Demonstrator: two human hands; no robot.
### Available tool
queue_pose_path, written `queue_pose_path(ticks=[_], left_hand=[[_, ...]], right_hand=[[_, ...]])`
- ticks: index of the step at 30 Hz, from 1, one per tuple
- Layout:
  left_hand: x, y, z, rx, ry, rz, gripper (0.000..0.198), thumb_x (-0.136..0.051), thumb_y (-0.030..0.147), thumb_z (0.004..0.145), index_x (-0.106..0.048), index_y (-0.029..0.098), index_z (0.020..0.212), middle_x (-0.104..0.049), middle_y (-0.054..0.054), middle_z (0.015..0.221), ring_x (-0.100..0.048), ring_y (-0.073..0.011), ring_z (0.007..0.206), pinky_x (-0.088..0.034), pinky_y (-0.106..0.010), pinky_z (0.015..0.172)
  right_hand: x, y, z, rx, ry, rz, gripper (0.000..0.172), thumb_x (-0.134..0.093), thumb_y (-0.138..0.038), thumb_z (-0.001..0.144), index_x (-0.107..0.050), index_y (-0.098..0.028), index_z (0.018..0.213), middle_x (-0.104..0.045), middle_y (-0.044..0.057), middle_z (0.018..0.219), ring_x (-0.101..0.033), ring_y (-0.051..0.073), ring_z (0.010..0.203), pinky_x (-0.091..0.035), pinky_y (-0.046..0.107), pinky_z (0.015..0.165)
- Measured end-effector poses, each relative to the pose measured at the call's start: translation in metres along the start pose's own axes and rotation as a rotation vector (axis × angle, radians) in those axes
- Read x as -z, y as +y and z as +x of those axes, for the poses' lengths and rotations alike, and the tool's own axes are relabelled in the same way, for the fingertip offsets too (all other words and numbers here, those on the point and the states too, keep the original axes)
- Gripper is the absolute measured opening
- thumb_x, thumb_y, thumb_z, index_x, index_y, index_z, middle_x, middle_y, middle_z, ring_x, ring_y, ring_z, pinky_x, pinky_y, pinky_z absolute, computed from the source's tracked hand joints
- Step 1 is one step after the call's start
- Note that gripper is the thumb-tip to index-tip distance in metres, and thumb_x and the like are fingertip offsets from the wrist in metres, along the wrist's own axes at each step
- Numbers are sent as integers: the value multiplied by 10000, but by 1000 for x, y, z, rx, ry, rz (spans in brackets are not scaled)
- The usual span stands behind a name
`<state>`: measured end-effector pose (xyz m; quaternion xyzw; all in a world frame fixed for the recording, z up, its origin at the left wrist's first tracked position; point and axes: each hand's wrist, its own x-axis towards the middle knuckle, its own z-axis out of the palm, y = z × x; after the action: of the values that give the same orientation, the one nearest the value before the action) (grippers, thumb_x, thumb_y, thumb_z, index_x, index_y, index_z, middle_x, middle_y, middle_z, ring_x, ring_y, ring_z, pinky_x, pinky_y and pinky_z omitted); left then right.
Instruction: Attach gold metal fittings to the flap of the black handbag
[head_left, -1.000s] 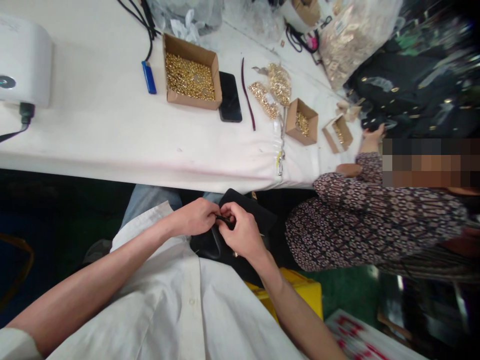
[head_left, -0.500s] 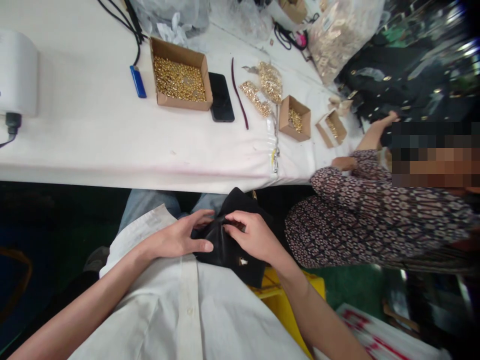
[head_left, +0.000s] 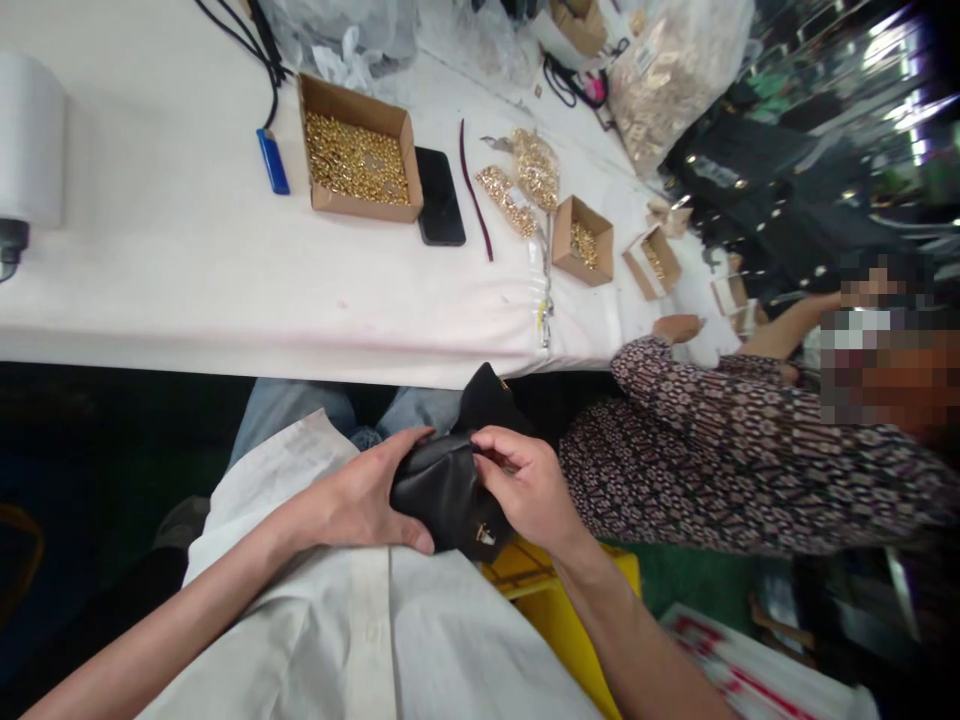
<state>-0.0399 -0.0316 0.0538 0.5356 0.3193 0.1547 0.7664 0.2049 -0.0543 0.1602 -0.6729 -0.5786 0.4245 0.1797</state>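
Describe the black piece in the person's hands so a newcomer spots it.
Start at the white table, then look just below it. There the left hand and right hand hold the black piece. Its dark sheen and gold fitting set it apart from the white shirt and blue jeans.

On the white table [head_left: 187,290], back from its front edge, I see a blue lighter [head_left: 273,163], black phone [head_left: 442,207] and dark-red strip [head_left: 475,194] (thin, slightly bent).
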Motion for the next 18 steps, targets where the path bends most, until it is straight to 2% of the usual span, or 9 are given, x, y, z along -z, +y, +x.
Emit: queue_pose_path(ticks=[4, 7, 9, 11, 14, 18], left_hand=[[2, -2, -7, -88, 182, -284, 1355, -1097, 408, 599, -320, 327, 1706, -511, -146, 1658, -563, -379, 1474, -436, -511, 1280], [2, -5, -15, -146, 196, -380, 1307, -1094, 371, 627, -344, 351, 1698, -502, -119, 1695, -496, -364, 1552, -353, -494, 1345], [-2, -5, -20, -139, 153, -398, 1252, -1079, 382, 659, -358, 377, 1683, -517, -98, 1695, -509, -356, 1545, -398, -484, 1319], [-7, -3, -21, -117, 146, -428, 1217, -1060, 404, 693, -341, 387, 1674, -555, -94, 1663, -554, -353, 1506, -462, -482, 1268], [-11, 3, -17, -109, 242, -382, 1180, -1059, 440, 683, -376, 361, 1642, -627, -95, 1580, -608, -358, 1440, -486, -485, 1230], [-6, 13, -8, -166, 400, -324, 908, -988, 494, 781, -509, 310, 1530, -686, -85, 1484, -662, -332, 1348, -528, -445, 1155]], right_hand=[[2, -10, -6, 3, 150, 132, 116, -717, -328, 1039, -755, -219, 1043, -687, 35, 945, -638, 185, 857, -531, 285, 755], [5, -16, -6, 18, 121, 206, 126, -727, -343, 1040, -762, -222, 1050, -659, 36, 947, -616, 180, 859, -519, 274, 737], [6, -21, -5, 39, 76, 183, 143, -715, -346, 1046, -762, -216, 1009, -652, 41, 939, -610, 179, 847, -517, 274, 724], [5, -25, -3, 61, 98, 134, 157, -699, -358, 1051, -753, -216, 1013, -668, 48, 946, -629, 189, 853, -532, 281, 730], [1, -31, 4, 74, 170, 69, 190, -662, -382, 1066, -755, -217, 1056, -706, 56, 946, -662, 206, 860, -553, 293, 739], [-4, -40, 14, 118, 240, 39, 201, -645, -372, 1074, -756, -210, 1029, -708, 46, 915, -651, 194, 808, -539, 295, 713]])
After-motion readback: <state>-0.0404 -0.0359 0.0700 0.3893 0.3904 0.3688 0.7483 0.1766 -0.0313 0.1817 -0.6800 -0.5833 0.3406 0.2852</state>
